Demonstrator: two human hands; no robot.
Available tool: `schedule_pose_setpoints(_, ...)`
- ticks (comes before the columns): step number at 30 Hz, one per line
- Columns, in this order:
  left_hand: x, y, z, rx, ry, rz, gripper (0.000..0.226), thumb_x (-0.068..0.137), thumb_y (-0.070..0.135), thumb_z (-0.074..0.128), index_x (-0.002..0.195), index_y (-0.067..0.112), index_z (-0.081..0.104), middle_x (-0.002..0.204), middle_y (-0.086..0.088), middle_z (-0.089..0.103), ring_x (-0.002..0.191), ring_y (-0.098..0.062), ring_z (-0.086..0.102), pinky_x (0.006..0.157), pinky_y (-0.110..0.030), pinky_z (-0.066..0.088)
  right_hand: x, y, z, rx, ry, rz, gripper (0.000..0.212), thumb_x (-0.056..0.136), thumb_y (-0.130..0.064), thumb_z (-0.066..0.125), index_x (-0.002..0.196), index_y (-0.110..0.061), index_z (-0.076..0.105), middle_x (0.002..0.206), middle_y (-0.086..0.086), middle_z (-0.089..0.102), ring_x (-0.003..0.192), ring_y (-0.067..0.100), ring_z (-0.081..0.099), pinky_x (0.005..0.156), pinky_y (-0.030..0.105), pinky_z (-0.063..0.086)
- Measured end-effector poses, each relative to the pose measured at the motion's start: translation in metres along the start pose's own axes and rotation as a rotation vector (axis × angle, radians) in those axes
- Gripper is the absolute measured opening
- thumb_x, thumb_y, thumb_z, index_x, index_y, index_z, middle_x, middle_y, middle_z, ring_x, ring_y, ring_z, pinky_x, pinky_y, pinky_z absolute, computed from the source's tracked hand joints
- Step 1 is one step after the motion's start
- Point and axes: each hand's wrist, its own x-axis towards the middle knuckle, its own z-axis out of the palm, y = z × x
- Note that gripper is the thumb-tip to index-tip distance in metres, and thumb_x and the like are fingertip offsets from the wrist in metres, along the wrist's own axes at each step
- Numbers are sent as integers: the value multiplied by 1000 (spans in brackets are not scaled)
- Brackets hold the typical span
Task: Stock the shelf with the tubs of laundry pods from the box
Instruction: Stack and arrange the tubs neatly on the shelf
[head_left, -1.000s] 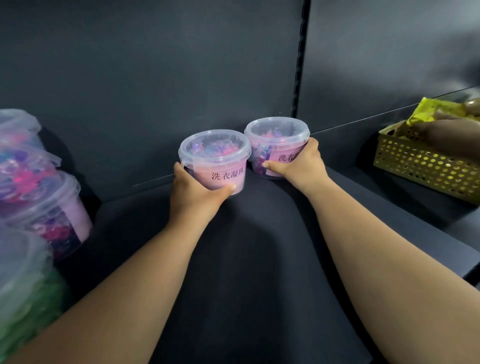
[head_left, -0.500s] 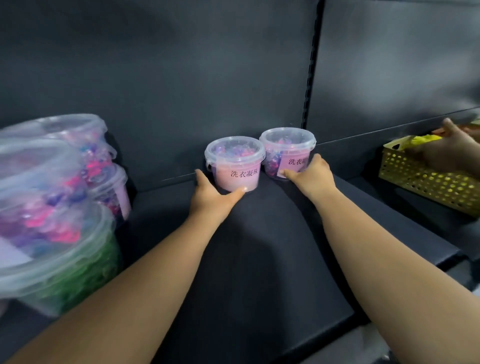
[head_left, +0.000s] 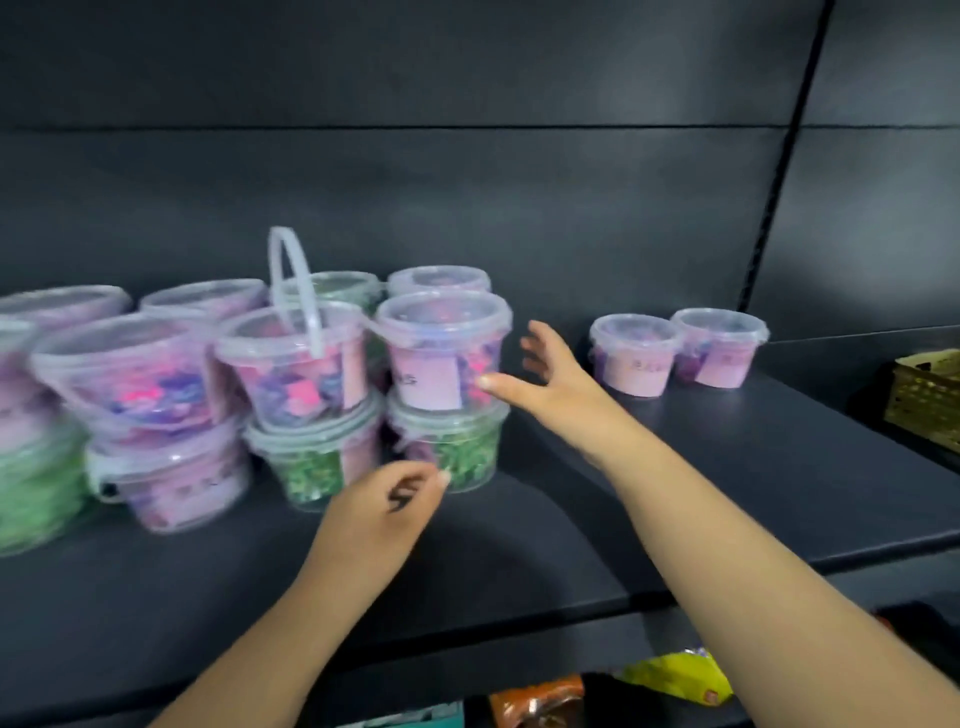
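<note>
Hovering over the dark shelf (head_left: 779, 467), the left hand (head_left: 387, 506) has fingers (head_left: 426, 473) loosely curled, holding nothing, just before a green-filled tub (head_left: 462, 449); blur hides any contact. Farther in, the right hand (head_left: 545, 379) is spread wide and empty, thumb beside the pink tub (head_left: 441, 353) stacked on that one. Two small pink tubs (head_left: 636, 358) stand side by side near the back panel (head_left: 467, 208), well apart from the stacked ones.
</note>
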Motion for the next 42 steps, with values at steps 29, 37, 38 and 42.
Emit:
schedule_pose_setpoints(29,16,12,-77,-430,143,51,107,42,46,83,132,17,33,130,2,51,117,-14,51,103,-35,40,-50,-4,-32,2,245,-125,33,83,-11,63,111,-20,48,99,-15,58,89,-7,55,72,5,47)
schedule_pose_setpoints(37,-25,-27,-31,-545,-311,18,89,19,37,83,100,25,50,96,15,66,81,10,63,70,-8,48,-104,49,-66,-211,115,16,58,68,-15,79,116,-21,46,113,-7,56,90,-13,52,72,-3,40)
schedule_pose_setpoints(38,-24,-26,-34,-526,-345,28,88,20,37,84,101,25,51,97,15,65,81,11,63,69,-6,47,-106,49,-67,-223,121,17,53,74,-11,75,116,-23,46,115,-7,54,93,-10,52,74,-2,39)
schedule_pose_setpoints(42,-19,-23,-49,-352,-468,91,83,34,34,85,109,38,48,113,18,58,95,15,56,77,-1,42,-112,45,-71,-319,26,20,76,66,-22,80,130,-25,39,130,-10,48,120,5,46,105,24,36)
